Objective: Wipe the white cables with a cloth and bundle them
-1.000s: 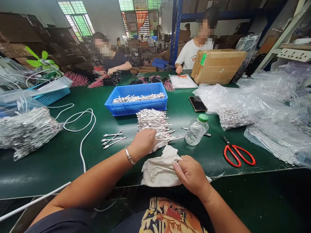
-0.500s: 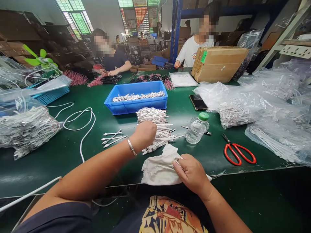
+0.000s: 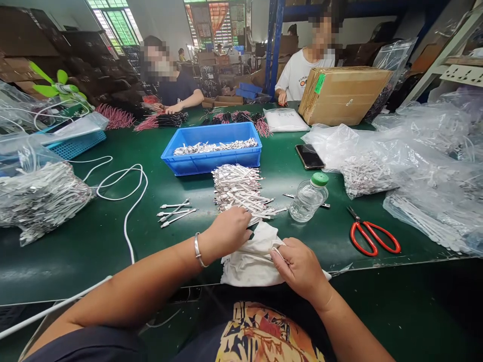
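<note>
My left hand (image 3: 228, 231), a silver bangle on its wrist, is closed with curled fingers between the near end of a pile of short white cable pieces (image 3: 239, 186) and a white cloth (image 3: 251, 264). What its fingertips hold, if anything, is hidden. My right hand (image 3: 300, 264) grips a bunched part of the cloth, which lies at the table's near edge. Left of the pile, several loose white cable pieces (image 3: 175, 213) lie apart. Behind it stands a blue bin (image 3: 211, 163) with more white pieces inside.
To the right are a clear jar with a green lid (image 3: 307, 198), red-handled scissors (image 3: 372, 234), a phone (image 3: 309, 157) and plastic bags (image 3: 422, 176). A white cord (image 3: 126, 216) loops on the left near a filled bag (image 3: 49, 201). Two people sit across the table beyond a cardboard box (image 3: 345, 95).
My left hand has drawn back from the pile toward me and the cloth, uncovering more of the white pieces. My right hand keeps its grip on the cloth.
</note>
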The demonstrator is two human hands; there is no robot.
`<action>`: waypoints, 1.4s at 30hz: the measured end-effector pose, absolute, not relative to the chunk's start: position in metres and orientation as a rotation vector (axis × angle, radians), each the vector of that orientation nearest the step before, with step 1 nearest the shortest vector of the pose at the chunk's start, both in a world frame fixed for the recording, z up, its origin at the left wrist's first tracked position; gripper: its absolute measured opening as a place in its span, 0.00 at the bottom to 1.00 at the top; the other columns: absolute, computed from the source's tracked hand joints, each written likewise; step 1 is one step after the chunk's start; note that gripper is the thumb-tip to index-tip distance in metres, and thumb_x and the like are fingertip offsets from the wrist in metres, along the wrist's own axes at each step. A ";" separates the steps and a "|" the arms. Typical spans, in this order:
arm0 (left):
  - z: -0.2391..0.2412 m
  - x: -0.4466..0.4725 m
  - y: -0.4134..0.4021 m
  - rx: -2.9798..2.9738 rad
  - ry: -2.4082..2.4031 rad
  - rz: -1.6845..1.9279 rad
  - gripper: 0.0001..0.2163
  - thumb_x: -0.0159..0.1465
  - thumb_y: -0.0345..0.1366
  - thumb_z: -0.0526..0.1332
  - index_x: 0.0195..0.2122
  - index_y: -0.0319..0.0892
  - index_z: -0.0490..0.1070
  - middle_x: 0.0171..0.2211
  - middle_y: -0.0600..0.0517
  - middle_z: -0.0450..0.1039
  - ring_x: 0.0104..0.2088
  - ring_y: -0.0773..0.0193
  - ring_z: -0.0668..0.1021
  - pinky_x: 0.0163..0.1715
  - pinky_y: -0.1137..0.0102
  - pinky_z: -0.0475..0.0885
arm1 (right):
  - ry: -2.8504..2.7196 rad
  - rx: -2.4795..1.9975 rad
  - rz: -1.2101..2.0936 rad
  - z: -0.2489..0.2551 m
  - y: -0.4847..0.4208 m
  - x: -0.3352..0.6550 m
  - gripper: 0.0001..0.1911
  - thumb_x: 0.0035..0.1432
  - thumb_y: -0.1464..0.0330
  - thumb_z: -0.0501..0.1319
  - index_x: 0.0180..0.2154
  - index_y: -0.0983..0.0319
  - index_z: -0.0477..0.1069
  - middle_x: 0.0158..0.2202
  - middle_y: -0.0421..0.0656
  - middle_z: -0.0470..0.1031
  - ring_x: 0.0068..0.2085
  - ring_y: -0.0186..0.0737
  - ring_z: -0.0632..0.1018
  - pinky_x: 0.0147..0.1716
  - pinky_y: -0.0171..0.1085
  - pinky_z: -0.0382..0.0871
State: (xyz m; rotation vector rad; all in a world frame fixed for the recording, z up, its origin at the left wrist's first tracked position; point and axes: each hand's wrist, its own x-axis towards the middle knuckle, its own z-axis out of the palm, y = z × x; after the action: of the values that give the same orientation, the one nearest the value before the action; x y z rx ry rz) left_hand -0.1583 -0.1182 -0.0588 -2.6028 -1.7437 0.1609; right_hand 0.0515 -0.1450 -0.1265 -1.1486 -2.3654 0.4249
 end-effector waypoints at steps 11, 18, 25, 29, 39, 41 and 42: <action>-0.081 -0.144 -0.094 -2.537 -1.794 0.165 0.09 0.56 0.25 0.55 0.37 0.34 0.71 0.33 0.40 0.73 0.37 0.53 0.74 0.38 0.62 0.67 | -2.365 -1.160 0.397 -0.127 -0.146 0.050 0.22 0.65 0.62 0.48 0.20 0.61 0.58 0.23 0.40 0.61 0.28 0.35 0.63 0.29 0.36 0.50; -0.077 -0.149 -0.096 -2.530 -1.916 0.006 0.10 0.57 0.24 0.52 0.37 0.34 0.69 0.35 0.38 0.72 0.40 0.49 0.73 0.39 0.60 0.66 | -2.359 -1.178 0.407 -0.126 -0.145 0.049 0.22 0.65 0.61 0.47 0.19 0.61 0.55 0.22 0.39 0.59 0.28 0.35 0.63 0.28 0.35 0.50; -0.058 -0.171 -0.091 -2.647 -2.160 -0.319 0.07 0.63 0.34 0.51 0.37 0.38 0.66 0.28 0.46 0.70 0.29 0.58 0.72 0.32 0.65 0.65 | -2.391 -1.187 0.426 -0.123 -0.144 0.047 0.22 0.66 0.61 0.47 0.20 0.61 0.56 0.22 0.39 0.60 0.28 0.35 0.63 0.28 0.35 0.50; -0.048 -0.181 -0.090 -2.868 -2.235 -0.656 0.12 0.65 0.41 0.49 0.30 0.40 0.64 0.25 0.52 0.67 0.26 0.65 0.69 0.29 0.70 0.64 | -2.392 -1.185 0.421 -0.106 -0.142 0.046 0.22 0.66 0.60 0.47 0.21 0.61 0.58 0.23 0.39 0.62 0.28 0.35 0.64 0.28 0.34 0.52; -0.062 -0.173 -0.118 -3.061 -2.291 -1.673 0.13 0.66 0.44 0.50 0.41 0.39 0.65 0.31 0.52 0.67 0.29 0.69 0.68 0.29 0.73 0.63 | -2.459 -1.181 0.259 -0.083 -0.118 0.039 0.10 0.57 0.59 0.61 0.34 0.59 0.73 0.46 0.48 0.72 0.48 0.52 0.69 0.47 0.50 0.59; -0.071 -0.173 -0.121 -3.035 -2.293 -1.902 0.13 0.66 0.44 0.52 0.41 0.40 0.66 0.31 0.52 0.68 0.29 0.68 0.68 0.30 0.73 0.63 | -2.336 -1.137 0.302 -0.084 -0.115 0.039 0.11 0.57 0.58 0.61 0.35 0.58 0.75 0.49 0.48 0.71 0.52 0.53 0.68 0.51 0.52 0.57; -0.074 -0.172 -0.122 -3.038 -2.270 -1.960 0.12 0.66 0.44 0.53 0.41 0.40 0.66 0.31 0.52 0.68 0.30 0.68 0.68 0.31 0.72 0.63 | -2.230 -1.134 0.348 -0.084 -0.114 0.038 0.12 0.57 0.58 0.61 0.37 0.58 0.75 0.48 0.48 0.72 0.52 0.52 0.69 0.52 0.52 0.58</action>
State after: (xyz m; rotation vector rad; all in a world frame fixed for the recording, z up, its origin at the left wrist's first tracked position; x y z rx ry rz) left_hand -0.1721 -0.1217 -0.0744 -3.0379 -2.2700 -1.9603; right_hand 0.0377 -0.1143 -0.0835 -1.1337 -2.2304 0.3476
